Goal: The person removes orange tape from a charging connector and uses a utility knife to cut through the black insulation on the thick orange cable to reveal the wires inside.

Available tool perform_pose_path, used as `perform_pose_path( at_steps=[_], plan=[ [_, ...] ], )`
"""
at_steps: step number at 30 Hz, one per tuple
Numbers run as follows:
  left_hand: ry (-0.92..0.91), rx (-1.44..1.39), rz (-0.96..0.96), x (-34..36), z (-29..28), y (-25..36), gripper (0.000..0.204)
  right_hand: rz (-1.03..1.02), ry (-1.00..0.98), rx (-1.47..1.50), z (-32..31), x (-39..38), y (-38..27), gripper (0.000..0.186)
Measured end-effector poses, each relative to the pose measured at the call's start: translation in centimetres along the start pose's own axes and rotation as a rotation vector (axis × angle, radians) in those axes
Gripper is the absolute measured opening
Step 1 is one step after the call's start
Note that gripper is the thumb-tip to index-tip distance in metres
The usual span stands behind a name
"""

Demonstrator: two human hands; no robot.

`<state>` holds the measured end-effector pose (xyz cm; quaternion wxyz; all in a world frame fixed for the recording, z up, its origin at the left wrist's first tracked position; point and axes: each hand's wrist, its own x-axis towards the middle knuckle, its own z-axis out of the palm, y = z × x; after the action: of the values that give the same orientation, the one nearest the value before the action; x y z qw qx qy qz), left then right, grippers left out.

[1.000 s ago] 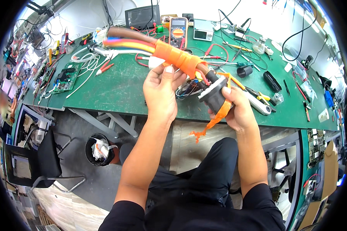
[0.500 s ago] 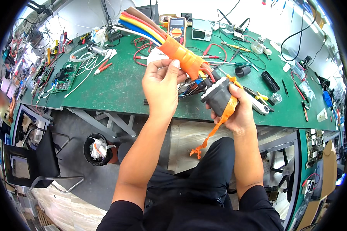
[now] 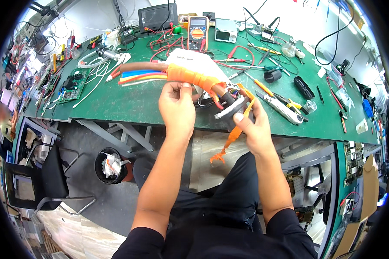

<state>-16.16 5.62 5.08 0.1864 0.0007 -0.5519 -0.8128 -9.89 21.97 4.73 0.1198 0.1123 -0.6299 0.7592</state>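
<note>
My left hand (image 3: 176, 108) is closed on a thick cable bundle (image 3: 193, 77) wrapped in orange tape. Out of its left end fan brown, blue, yellow, red and white wires (image 3: 139, 75). The bundle lies almost level over the bench and runs at its right end into a round black connector (image 3: 237, 107) with a pale rim. Around that connector my right hand (image 3: 256, 127) is closed, thumb towards me, its underside partly hidden by the fingers. A loose strip of orange tape (image 3: 231, 139) passes by the right thumb and hangs down, its end crumpled.
A white box-like piece (image 3: 194, 60) lies behind the bundle on the green bench (image 3: 129, 103). Beyond stand an orange multimeter (image 3: 198, 33) and a small screen (image 3: 157, 18). Right are a utility knife (image 3: 285, 111), pliers (image 3: 291, 103) and a black cap (image 3: 272, 76); left, a circuit board (image 3: 71, 86).
The cable bundle has swung down from a steep slant to nearly level, its wire ends now lower. The connector has tilted and shifted left with my right hand. Both hands keep their hold.
</note>
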Motion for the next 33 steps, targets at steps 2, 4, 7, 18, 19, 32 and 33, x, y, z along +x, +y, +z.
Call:
perform_pose_path(
  at_steps=[2,4,7,18,19,32,33],
  plan=[
    [0.042,0.083,0.052,-0.4,-0.8,-1.2,0.008,-0.109,0.043,-0.153,0.1,-0.3,1.6,0.07],
    [0.061,0.109,0.114,-1.2,-1.2,-1.2,0.007,-0.063,0.018,-0.14,0.3,-0.4,1.3,0.072],
    [0.01,-0.006,0.191,-2.5,-1.1,1.1,0.005,-0.069,0.016,-0.239,0.3,-0.1,1.3,0.073],
    [-0.301,0.651,0.086,8.8,-4.5,12.4,0.015,-0.317,-0.155,-0.665,-1.7,0.5,2.4,0.107],
    [-0.315,0.684,0.053,10.2,-5.1,12.4,0.015,-0.314,-0.182,-0.711,-1.5,0.4,2.2,0.108],
    [-0.372,0.339,-0.1,10.8,-5.5,9.7,0.012,-0.137,-0.169,-1.262,0.6,1.0,-0.4,0.085],
    [-0.403,0.31,-0.127,10.1,-5.0,10.2,0.012,-0.147,-0.16,-1.289,0.8,1.0,-0.6,0.084]
  ],
)
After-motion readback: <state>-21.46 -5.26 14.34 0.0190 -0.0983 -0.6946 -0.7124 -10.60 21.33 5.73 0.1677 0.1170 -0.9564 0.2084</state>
